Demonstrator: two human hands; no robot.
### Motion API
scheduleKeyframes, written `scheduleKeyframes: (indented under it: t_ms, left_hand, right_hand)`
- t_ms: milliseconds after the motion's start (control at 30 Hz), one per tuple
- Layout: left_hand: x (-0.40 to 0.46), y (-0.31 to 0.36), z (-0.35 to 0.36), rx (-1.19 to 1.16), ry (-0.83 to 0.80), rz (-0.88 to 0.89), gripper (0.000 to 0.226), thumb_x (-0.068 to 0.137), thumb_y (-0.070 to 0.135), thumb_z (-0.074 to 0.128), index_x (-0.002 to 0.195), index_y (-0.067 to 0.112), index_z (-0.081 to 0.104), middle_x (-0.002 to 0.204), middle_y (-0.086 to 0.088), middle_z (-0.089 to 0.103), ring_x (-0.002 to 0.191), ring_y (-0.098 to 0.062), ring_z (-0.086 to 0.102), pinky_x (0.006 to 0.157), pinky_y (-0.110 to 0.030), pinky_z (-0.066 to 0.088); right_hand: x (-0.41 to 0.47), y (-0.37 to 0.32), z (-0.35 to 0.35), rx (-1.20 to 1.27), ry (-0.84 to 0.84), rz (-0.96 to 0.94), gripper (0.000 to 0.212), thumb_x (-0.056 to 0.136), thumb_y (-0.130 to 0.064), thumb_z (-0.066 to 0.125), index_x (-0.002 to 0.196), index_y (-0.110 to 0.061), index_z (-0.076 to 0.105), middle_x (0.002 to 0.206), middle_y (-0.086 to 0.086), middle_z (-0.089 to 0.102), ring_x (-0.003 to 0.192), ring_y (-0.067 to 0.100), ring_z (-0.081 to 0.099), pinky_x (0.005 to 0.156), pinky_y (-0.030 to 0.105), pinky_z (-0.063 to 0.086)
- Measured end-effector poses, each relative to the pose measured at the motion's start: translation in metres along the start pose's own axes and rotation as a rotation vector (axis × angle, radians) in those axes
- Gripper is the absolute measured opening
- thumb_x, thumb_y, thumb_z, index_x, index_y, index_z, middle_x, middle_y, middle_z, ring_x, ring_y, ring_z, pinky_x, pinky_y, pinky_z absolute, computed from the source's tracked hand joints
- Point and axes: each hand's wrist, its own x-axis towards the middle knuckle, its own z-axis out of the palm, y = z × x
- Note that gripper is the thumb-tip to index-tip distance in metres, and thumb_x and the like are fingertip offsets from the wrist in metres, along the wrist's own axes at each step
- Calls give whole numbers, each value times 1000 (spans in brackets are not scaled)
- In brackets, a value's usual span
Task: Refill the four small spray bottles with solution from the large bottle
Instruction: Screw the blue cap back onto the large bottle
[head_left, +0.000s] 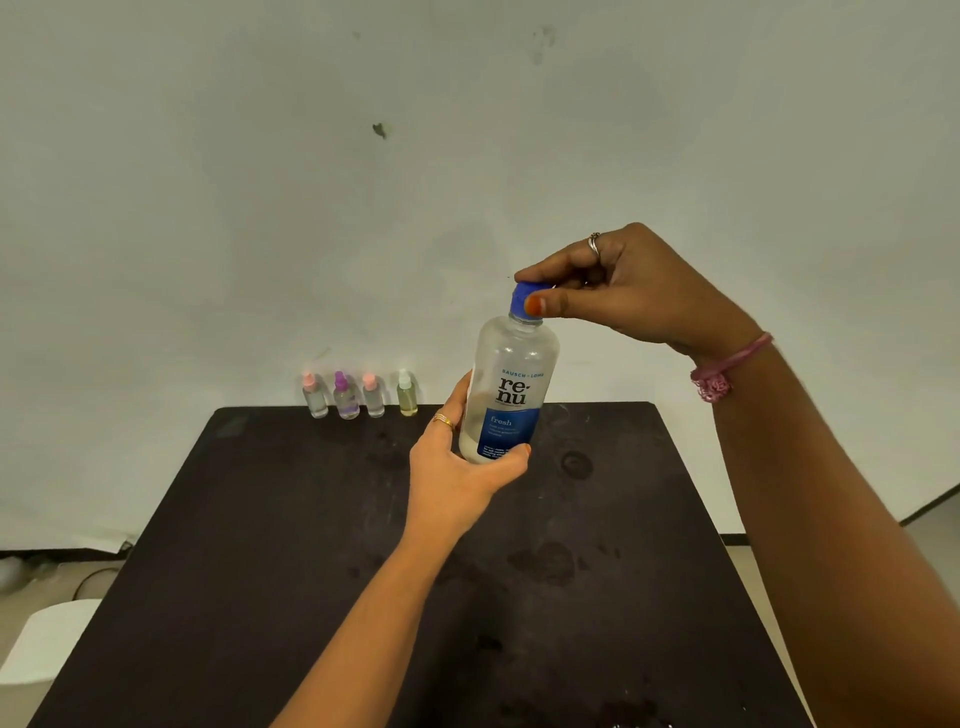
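Left hand (457, 467) grips the lower body of the large clear plastic bottle with a blue label (511, 384), holding it upright above the dark tabletop (311, 545), while the right hand (628, 291) pinches its blue screw cap (525, 297) between thumb and fingers. Four small clear spray bottles stand in a row at the table's far edge, well apart from the hands: pink-capped (315, 397), purple-capped (346, 397), pink-capped (373, 397) and white-capped with yellowish liquid (407, 396). Cap appears seated on the neck, though fingers partly hide it.

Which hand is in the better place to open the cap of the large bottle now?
The right hand. Its fingers already pinch the blue cap from above, while the left hand grips the base of the large bottle and steadies it.
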Motion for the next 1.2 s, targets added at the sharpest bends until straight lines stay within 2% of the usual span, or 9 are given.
scheduleKeyframes:
  t_ms: [200,400,533,633,767,933,1000,1067,1200]
  left_hand:
    - [-1,-1,3,-2,48,15,76,71,8,81,122,46,41,115,25,56,103,2,59,75,-9,50]
    - [3,2,6,-20,17,-2,76,70,9,82,130,37,45,122,17,59,108,-6,61,77,-12,52]
    - [4,4,7,-30,-14,2,75,70,9,82,131,34,47,122,16,61,108,-6,61,78,-14,53]
    - [5,5,9,-9,-30,-2,74,69,11,83,126,40,46,118,21,60,107,-4,61,77,-14,53]
    - [6,8,11,0,2,4,74,69,11,83,127,39,44,117,22,57,105,-2,60,73,-8,50]
    - [6,8,10,13,58,23,78,70,13,82,136,32,45,127,14,58,109,-8,59,80,-13,52]
    - [5,6,10,21,55,28,79,71,13,82,138,31,44,128,13,57,109,-8,59,77,-9,50]
    - [4,4,8,19,52,34,79,71,13,82,138,29,45,127,13,58,109,-8,59,76,-8,51]
    - [3,2,6,9,45,19,75,71,14,82,133,34,45,120,20,57,105,-4,59,74,-7,50]
  right_hand:
    - [0,0,15,41,116,85,27,74,-34,78,89,-14,66,78,-3,70,67,7,67,65,22,54]
    - [0,-3,3,-108,33,134,45,69,-58,67,99,-26,57,94,-10,66,79,9,65,68,23,52]
    - [-3,2,-17,136,-202,16,53,84,-30,59,134,-20,45,126,-4,60,112,9,60,88,23,49]
    - [-3,4,-13,143,-248,-43,40,89,-14,56,129,-12,53,124,1,62,117,11,58,97,24,46]
    - [-3,3,0,193,-66,-12,29,85,-13,67,114,-13,65,108,2,70,103,11,66,92,23,50]
    - [-2,-2,26,149,328,105,33,65,-38,82,91,-22,70,86,-8,71,78,4,67,75,16,53]
    - [-2,-5,34,29,380,123,37,64,-47,81,88,-23,65,80,-12,65,69,1,61,67,9,50]
    - [-1,-8,31,-57,289,157,47,64,-53,76,95,-23,59,84,-11,62,70,2,58,67,9,50]
    - [0,-14,3,-50,-123,123,70,71,-52,68,133,-33,43,124,-15,55,98,5,64,88,26,52]
